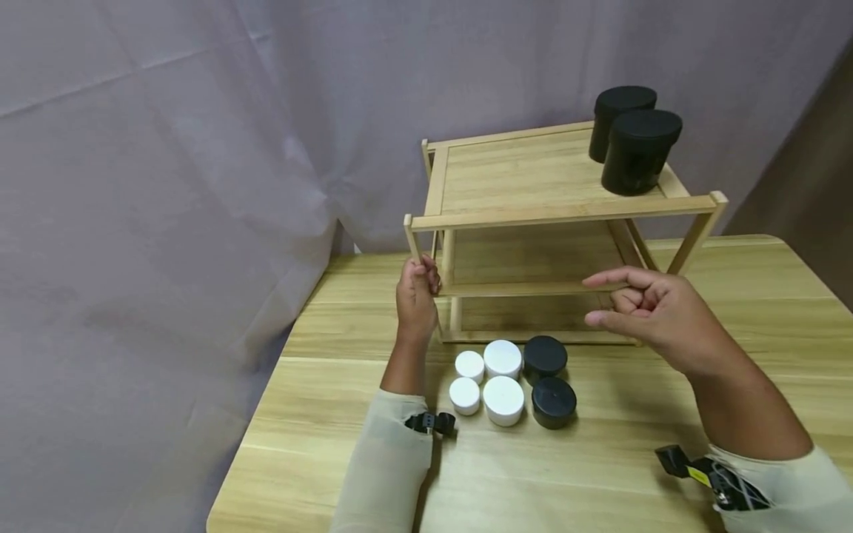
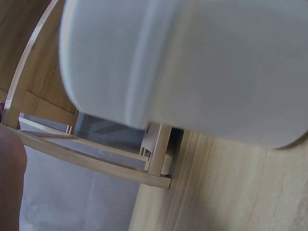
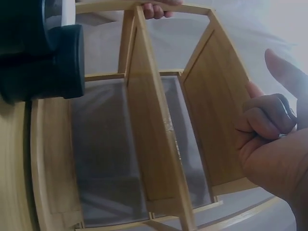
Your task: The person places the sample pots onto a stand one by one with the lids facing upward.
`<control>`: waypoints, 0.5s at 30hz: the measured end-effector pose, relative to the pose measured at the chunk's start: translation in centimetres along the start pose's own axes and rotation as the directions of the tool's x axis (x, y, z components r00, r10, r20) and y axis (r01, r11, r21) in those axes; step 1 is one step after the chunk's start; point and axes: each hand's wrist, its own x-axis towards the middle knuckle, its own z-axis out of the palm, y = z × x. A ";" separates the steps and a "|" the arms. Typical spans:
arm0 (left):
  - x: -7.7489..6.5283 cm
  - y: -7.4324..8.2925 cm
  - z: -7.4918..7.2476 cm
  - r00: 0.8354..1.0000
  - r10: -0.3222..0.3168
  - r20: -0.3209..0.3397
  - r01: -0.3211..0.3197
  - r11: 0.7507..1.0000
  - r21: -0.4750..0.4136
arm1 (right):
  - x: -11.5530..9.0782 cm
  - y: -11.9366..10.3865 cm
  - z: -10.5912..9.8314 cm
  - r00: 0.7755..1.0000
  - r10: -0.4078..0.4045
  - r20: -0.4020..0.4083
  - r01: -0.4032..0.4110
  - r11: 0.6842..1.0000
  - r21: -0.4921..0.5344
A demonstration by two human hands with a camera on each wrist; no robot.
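Note:
A three-tier wooden shelf rack (image 1: 520,170) stands on the table. My left hand (image 1: 416,296) grips the rack's left front leg; part of this hand shows at the left edge of the left wrist view. In front of the rack's right half, my right hand (image 1: 649,311) holds nothing. Its index finger and thumb stick out and the other fingers curl loosely. Whether its index fingertip touches the middle shelf's edge, I cannot tell. Two tall black lidded jars (image 1: 640,155) stand at the right end of the top shelf.
Before the rack stand several small white jars (image 1: 503,400) and two low black jars (image 1: 554,402). A white jar (image 2: 216,72) fills much of the left wrist view, blurred. Grey cloth (image 1: 166,222) hangs behind and left of the wooden table (image 1: 300,414).

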 end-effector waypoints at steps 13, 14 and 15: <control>-0.2 0.5 0.0 1.000 -0.001 -0.013 0.001 1.000 0.007 | 0.2 1.7 0.0 0.979 0.033 0.200 -0.014 0.995 -0.095; -0.2 0.5 0.1 1.000 0.000 -0.008 0.000 1.000 0.002 | 0.1 1.8 -0.2 0.974 0.047 0.221 -0.023 0.994 -0.110; -0.2 0.5 0.1 1.000 -0.001 -0.004 0.001 1.000 0.002 | 0.1 1.9 -0.3 0.967 0.067 0.247 -0.035 0.991 -0.130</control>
